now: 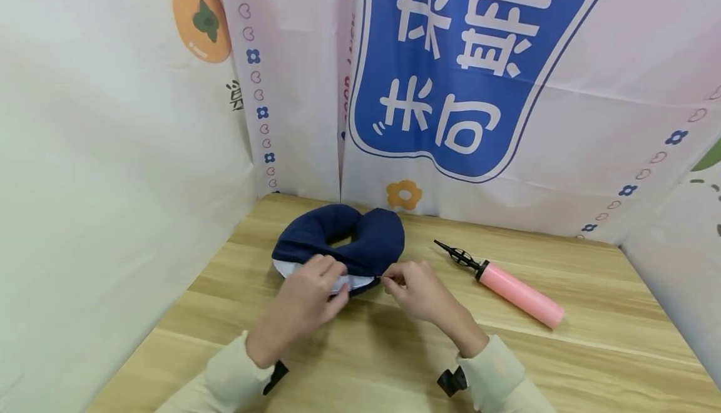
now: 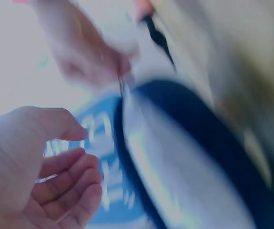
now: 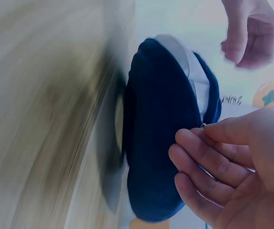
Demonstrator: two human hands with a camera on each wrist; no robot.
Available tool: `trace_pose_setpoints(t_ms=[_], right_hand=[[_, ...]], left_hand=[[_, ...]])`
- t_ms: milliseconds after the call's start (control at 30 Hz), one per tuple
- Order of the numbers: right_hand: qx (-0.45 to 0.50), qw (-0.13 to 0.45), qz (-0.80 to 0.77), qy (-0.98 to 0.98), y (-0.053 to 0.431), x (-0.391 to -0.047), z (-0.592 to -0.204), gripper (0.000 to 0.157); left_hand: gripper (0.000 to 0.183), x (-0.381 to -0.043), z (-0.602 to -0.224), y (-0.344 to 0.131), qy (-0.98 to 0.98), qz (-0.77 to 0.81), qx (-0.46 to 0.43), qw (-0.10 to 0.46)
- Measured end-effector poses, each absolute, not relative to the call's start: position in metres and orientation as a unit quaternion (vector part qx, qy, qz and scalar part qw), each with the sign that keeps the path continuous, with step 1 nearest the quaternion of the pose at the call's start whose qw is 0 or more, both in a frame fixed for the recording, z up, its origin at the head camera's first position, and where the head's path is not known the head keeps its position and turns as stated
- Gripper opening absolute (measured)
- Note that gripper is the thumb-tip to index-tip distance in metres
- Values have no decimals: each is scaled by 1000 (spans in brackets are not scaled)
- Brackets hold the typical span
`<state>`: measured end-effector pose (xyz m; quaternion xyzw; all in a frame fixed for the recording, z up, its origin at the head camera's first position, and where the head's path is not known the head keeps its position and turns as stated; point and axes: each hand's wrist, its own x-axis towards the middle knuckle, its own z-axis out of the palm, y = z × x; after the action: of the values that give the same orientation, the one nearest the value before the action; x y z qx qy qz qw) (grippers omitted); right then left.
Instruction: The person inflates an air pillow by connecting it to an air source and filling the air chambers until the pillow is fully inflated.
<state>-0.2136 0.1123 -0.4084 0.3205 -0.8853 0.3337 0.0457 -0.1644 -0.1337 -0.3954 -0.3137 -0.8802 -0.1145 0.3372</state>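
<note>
A navy U-shaped neck pillow (image 1: 376,238) lies on the table, its zipped edge toward me. Through the gap in that edge shows a white inner piece (image 2: 170,167). With thumb and fingers, my right hand (image 1: 417,291) pinches the zipper pull (image 3: 203,125) at the right end of the gap. My left hand (image 1: 306,291) hovers over the front of the pillow with loosely curved fingers. In the left wrist view this hand (image 2: 55,167) holds nothing and appears apart from the cover; that view is blurred.
A pink hand pump (image 1: 521,293) with a black nozzle lies to the right on the wood-grain table (image 1: 597,363). Printed cloth (image 1: 304,87) hangs behind the table, and a white sheet (image 1: 112,150) stands along the left side.
</note>
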Motion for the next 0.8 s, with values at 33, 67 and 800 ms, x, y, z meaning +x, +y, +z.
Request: trace_pose_setpoints(t_ms=[33, 67, 800], right_hand=[[323, 48, 335, -884, 111, -212, -407, 14], [326, 49, 336, -882, 109, -210, -406, 15], [380, 107, 341, -853, 101, -201, -404, 11]], left_hand=[[19, -163, -398, -126, -876, -125, -325, 334], [19, -162, -402, -119, -874, -130, -333, 329], [15, -177, -430, -98, -849, -80, -330, 404]])
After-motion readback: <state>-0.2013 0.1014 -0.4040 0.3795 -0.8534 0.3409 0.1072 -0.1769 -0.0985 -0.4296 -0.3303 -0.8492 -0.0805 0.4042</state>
